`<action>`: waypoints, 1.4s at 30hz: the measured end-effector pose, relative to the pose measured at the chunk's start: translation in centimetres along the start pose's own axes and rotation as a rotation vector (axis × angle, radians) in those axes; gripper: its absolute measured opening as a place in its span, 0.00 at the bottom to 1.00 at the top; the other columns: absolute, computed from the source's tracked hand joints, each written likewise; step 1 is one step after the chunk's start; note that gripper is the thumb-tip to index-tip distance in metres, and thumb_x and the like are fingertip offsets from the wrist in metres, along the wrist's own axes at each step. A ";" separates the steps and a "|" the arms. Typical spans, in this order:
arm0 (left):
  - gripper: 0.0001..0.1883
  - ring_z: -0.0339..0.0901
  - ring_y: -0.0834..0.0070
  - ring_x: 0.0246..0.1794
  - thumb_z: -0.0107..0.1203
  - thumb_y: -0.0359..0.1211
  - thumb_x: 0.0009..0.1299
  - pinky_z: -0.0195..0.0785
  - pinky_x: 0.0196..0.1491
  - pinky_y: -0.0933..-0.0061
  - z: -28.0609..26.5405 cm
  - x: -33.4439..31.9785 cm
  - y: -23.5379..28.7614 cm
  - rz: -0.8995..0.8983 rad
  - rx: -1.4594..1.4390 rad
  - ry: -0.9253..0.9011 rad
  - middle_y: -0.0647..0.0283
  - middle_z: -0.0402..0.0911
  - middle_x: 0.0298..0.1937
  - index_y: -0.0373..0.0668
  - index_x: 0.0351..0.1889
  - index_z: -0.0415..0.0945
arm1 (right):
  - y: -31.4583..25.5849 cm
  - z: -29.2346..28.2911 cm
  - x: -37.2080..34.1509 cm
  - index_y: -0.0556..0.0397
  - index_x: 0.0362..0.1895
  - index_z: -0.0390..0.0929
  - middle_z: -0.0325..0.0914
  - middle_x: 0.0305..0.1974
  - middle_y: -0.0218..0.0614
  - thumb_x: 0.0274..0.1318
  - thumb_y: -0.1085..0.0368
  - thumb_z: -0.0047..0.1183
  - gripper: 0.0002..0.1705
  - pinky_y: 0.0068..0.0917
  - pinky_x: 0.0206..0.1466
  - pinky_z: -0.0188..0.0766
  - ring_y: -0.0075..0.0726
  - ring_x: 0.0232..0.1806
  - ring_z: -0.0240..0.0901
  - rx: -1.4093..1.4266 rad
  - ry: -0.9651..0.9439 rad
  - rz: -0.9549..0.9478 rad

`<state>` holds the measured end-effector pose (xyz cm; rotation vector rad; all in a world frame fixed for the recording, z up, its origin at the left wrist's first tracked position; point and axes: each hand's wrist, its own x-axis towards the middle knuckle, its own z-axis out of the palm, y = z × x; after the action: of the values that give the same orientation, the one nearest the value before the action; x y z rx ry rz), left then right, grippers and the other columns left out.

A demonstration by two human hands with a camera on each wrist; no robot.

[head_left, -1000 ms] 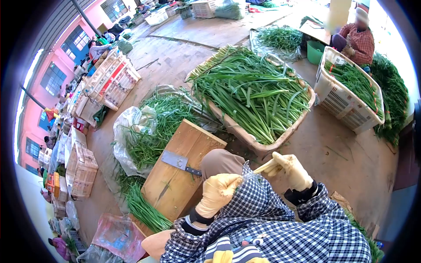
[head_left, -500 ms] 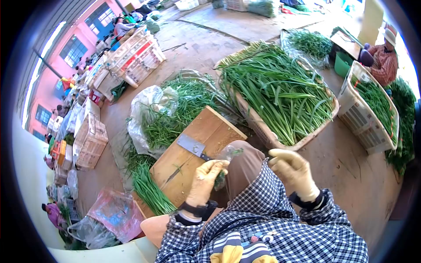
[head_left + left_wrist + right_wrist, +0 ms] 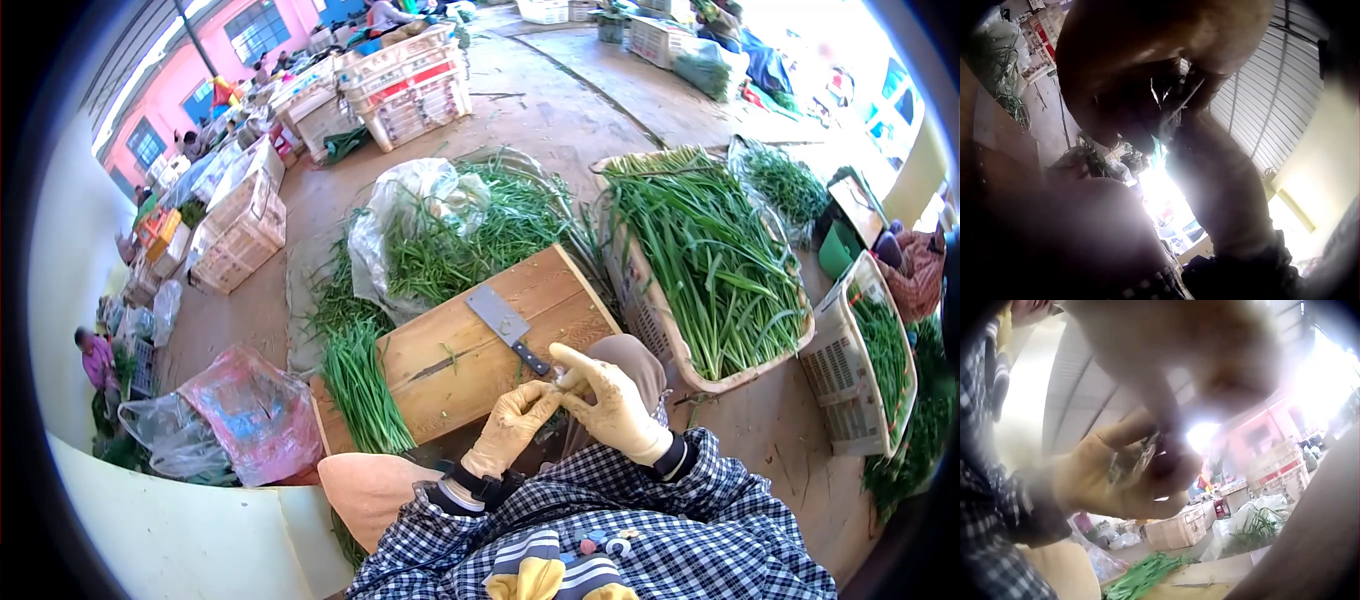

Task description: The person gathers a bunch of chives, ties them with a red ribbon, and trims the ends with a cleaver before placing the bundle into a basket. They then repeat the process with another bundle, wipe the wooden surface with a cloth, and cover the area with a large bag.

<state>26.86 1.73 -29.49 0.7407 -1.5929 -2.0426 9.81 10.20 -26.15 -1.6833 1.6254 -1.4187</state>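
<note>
Your left hand (image 3: 515,430) and right hand (image 3: 615,405) met above your lap, beside the near edge of the low wooden table (image 3: 425,375). The left fingers were curled tightly, pinching a plastic strip (image 3: 1145,454). The right fingers were bent to meet them and appeared to pinch the same strip at the tips, with the index finger held straighter than the rest. This two-sided hold presumably allowed you to steady the strip on one side and work it from the other.

The cleaver (image 3: 498,313) lay flat on the table, its handle toward you, a position that probably kept it within reach while both hands were occupied. The bundle of green stems (image 3: 368,395) lay across the table's left end, apart from the blade; that spacing likely left the middle for cutting. The crate (image 3: 640,300) of long leaves (image 3: 715,250) stood on the floor to your right, apparently for easy supply.

The strip was thin, crinkled and seemingly clear, with bright glints along its folds. Your fingers covered much of it; its full length and ends could not be determined.
</note>
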 end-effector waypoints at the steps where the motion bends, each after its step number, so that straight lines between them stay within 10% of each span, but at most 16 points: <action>1: 0.12 0.75 0.85 0.44 0.57 0.36 0.79 0.69 0.50 0.82 -0.7 -0.2 0.3 0.005 -0.011 0.012 0.71 0.84 0.43 0.38 0.51 0.82 | 0.2 0.6 0.3 0.49 0.65 0.75 0.84 0.33 0.35 0.49 0.72 0.69 0.36 0.37 0.40 0.77 0.44 0.36 0.81 -0.062 -0.004 -0.034; 10: 0.25 0.74 0.72 0.64 0.60 0.34 0.76 0.66 0.67 0.71 -8.2 -2.8 3.2 -0.128 0.277 -0.045 0.58 0.78 0.62 0.35 0.68 0.69 | -1.2 4.5 3.7 0.47 0.52 0.81 0.84 0.31 0.35 0.53 0.67 0.64 0.20 0.39 0.41 0.77 0.47 0.37 0.82 -0.207 -0.261 0.043; 20: 0.41 0.62 0.67 0.76 0.63 0.29 0.71 0.63 0.71 0.67 -13.8 -5.4 0.1 -0.063 -0.199 -0.076 0.55 0.62 0.76 0.38 0.79 0.53 | 0.0 8.2 6.3 0.52 0.48 0.82 0.86 0.34 0.38 0.55 0.71 0.66 0.16 0.27 0.42 0.79 0.34 0.36 0.84 -0.006 -0.461 0.245; 24: 0.43 0.60 0.65 0.77 0.65 0.30 0.70 0.61 0.72 0.66 -15.3 -7.1 -0.3 -0.227 0.275 -0.007 0.54 0.61 0.78 0.39 0.80 0.51 | 0.2 7.9 6.6 0.50 0.45 0.83 0.84 0.33 0.38 0.52 0.70 0.67 0.15 0.33 0.42 0.79 0.42 0.35 0.83 -0.181 -0.502 0.051; 27: 0.42 0.62 0.67 0.76 0.65 0.34 0.71 0.62 0.71 0.66 -19.3 -9.3 -1.4 -0.148 0.196 -0.216 0.53 0.63 0.77 0.38 0.79 0.53 | 2.3 5.3 7.9 0.51 0.41 0.84 0.85 0.36 0.37 0.56 0.72 0.59 0.08 0.35 0.45 0.79 0.43 0.40 0.83 -0.399 -0.313 -0.087; 28: 0.34 0.71 0.70 0.68 0.63 0.34 0.73 0.66 0.67 0.69 -20.1 -11.2 -0.5 -0.174 -0.040 -0.014 0.55 0.71 0.71 0.36 0.74 0.63 | 2.8 3.3 8.7 0.53 0.39 0.85 0.85 0.38 0.38 0.57 0.75 0.58 0.07 0.31 0.46 0.79 0.39 0.42 0.84 -0.011 -0.227 0.445; 31: 0.17 0.79 0.74 0.56 0.56 0.32 0.78 0.70 0.63 0.75 -20.4 -11.4 0.0 -0.408 0.209 0.441 0.61 0.82 0.58 0.33 0.60 0.77 | 2.4 2.3 9.0 0.53 0.41 0.86 0.85 0.39 0.38 0.57 0.75 0.59 0.09 0.30 0.47 0.79 0.38 0.43 0.84 -0.174 -0.347 0.227; 35: 0.15 0.79 0.75 0.56 0.48 0.24 0.79 0.70 0.63 0.74 -17.1 -8.9 -2.1 0.032 0.011 0.429 0.60 0.82 0.58 0.34 0.60 0.77 | 1.4 6.0 9.4 0.52 0.45 0.86 0.84 0.41 0.36 0.60 0.74 0.61 0.09 0.28 0.47 0.79 0.34 0.42 0.82 -0.133 -0.607 0.138; 42: 0.16 0.80 0.80 0.42 0.51 0.26 0.76 0.72 0.52 0.77 -13.8 -7.6 -4.2 -0.067 -0.006 0.372 0.62 0.86 0.48 0.37 0.59 0.80 | 11.2 6.2 16.4 0.57 0.47 0.83 0.84 0.44 0.29 0.64 0.73 0.57 0.09 0.23 0.48 0.76 0.21 0.43 0.77 0.148 -0.229 0.356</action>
<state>41.56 -2.60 -35.13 1.1102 -1.3643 -1.8190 6.31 -9.48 -31.79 -1.3372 1.5547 -1.1001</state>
